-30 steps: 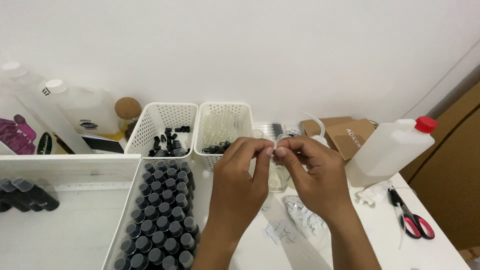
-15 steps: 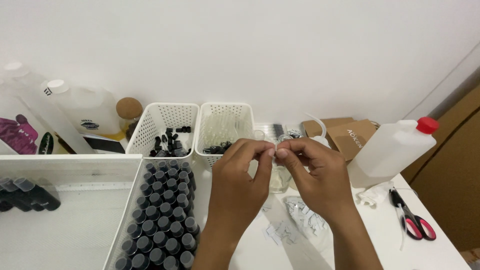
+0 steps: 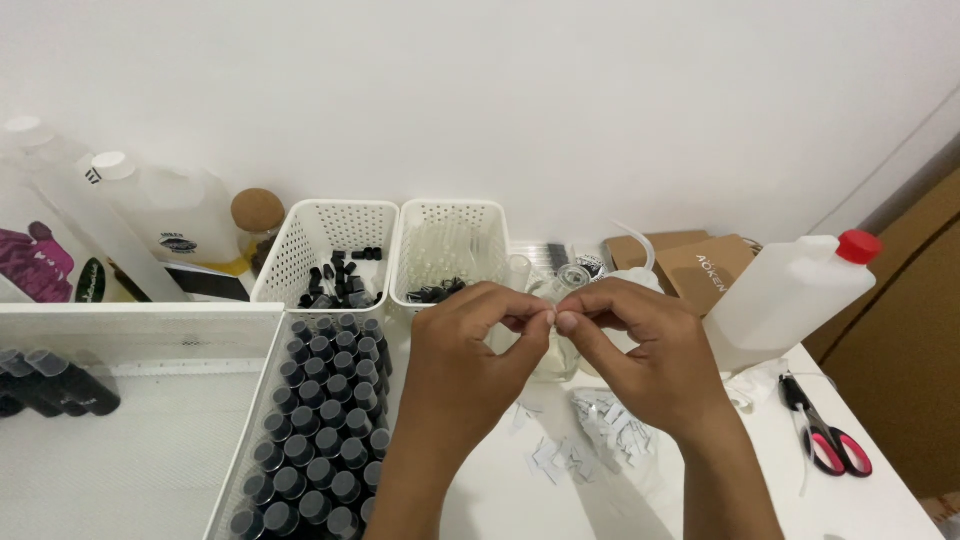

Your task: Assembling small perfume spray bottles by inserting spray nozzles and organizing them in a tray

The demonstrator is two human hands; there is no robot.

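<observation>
- Left hand [image 3: 465,365] and right hand [image 3: 640,360] together, fingertips pinching something tiny, too small to identify.
- Probably light, flimsy; best pinched at edges, above clear bottle [image 3: 558,352].

A plain white wall [image 3: 520,90] fills the whole top half of the frame. It has no pictures and no window on it. The light is soft and even, and only faint shadows fall on the wall behind the things along it. A white table [image 3: 880,500] covers the bottom of the frame and runs back until it meets the wall. At the far right edge, a brown wooden panel [image 3: 915,370] stands just beside the table, and a grey strip [image 3: 915,185] slants up the wall above it.
</observation>
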